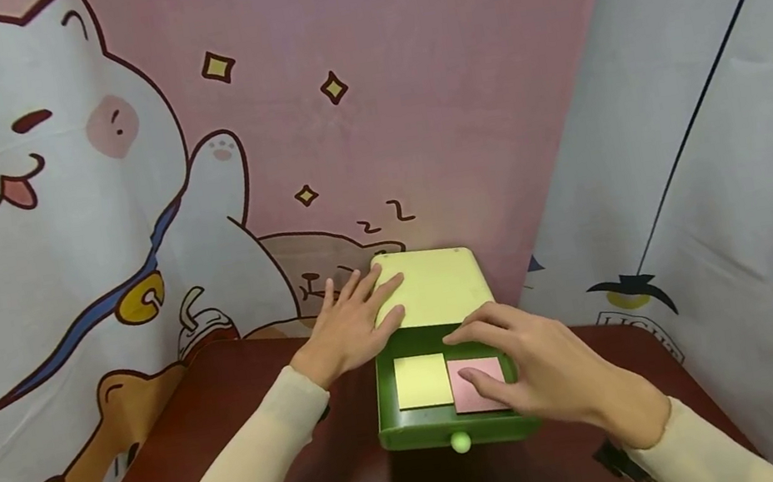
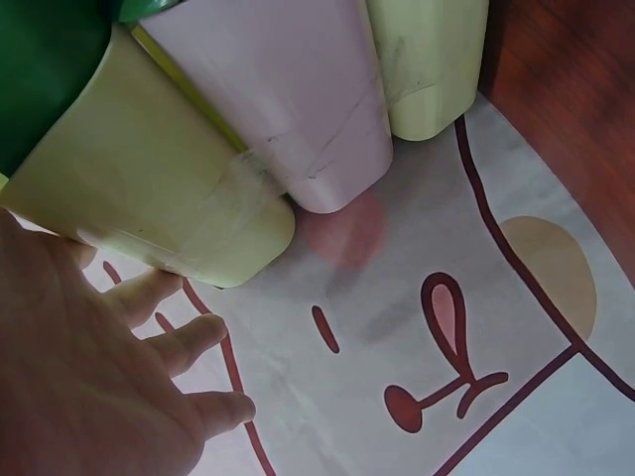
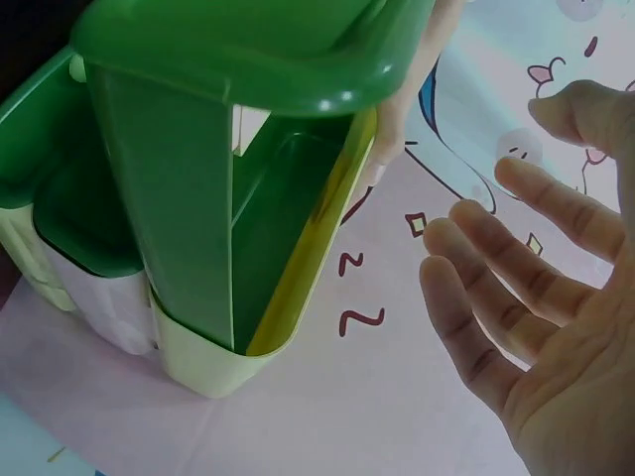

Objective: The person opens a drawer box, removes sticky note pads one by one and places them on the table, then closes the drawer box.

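Observation:
A small drawer unit with a pale yellow top (image 1: 439, 283) stands on the table. Its top green drawer (image 1: 417, 437), with a light green knob (image 1: 461, 442), is pulled out toward me. Inside lie a yellow sticky note pad (image 1: 421, 381) and, to its right, a pink sticky note pad (image 1: 467, 399). My left hand (image 1: 350, 327) rests against the left edge of the top, fingers spread. Over the drawer's right side hangs my right hand (image 1: 549, 358), thumb above the pink pad, fingers apart and holding nothing. Its spread fingers (image 3: 496, 327) show in the right wrist view.
Below the top tier, the unit has a pink section (image 2: 288, 99) and another pale yellow section (image 2: 427, 69). A cartoon-printed cloth (image 1: 447, 96) hangs behind the dark red table (image 1: 244, 398). A black object (image 1: 622, 463) is by the right wrist.

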The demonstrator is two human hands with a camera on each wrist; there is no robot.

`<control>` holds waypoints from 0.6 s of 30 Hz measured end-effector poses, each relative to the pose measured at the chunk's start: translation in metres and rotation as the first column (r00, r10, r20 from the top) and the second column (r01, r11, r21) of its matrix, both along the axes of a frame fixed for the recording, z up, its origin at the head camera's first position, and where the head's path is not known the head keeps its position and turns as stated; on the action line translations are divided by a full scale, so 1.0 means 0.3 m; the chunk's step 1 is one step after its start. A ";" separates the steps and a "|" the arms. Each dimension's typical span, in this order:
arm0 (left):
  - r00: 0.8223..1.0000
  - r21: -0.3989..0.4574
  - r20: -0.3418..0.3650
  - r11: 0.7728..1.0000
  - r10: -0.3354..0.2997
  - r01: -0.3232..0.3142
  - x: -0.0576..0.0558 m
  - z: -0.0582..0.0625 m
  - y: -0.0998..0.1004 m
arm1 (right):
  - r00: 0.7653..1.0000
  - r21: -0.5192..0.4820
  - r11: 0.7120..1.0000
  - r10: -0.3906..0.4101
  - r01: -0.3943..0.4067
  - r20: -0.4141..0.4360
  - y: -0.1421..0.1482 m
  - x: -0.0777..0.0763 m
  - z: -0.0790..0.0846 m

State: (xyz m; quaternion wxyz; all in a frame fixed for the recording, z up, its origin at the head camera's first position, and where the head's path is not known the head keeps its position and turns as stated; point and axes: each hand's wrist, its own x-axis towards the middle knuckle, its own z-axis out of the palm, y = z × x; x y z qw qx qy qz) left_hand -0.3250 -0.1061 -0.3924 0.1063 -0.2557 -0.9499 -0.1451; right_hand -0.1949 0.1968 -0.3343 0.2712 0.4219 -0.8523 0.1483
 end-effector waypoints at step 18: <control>1.000 0.000 0.008 1.000 0.007 -0.007 0.001 0.001 0.003 | 0.991 0.176 0.983 0.028 -0.051 0.132 -0.050 -0.114 0.042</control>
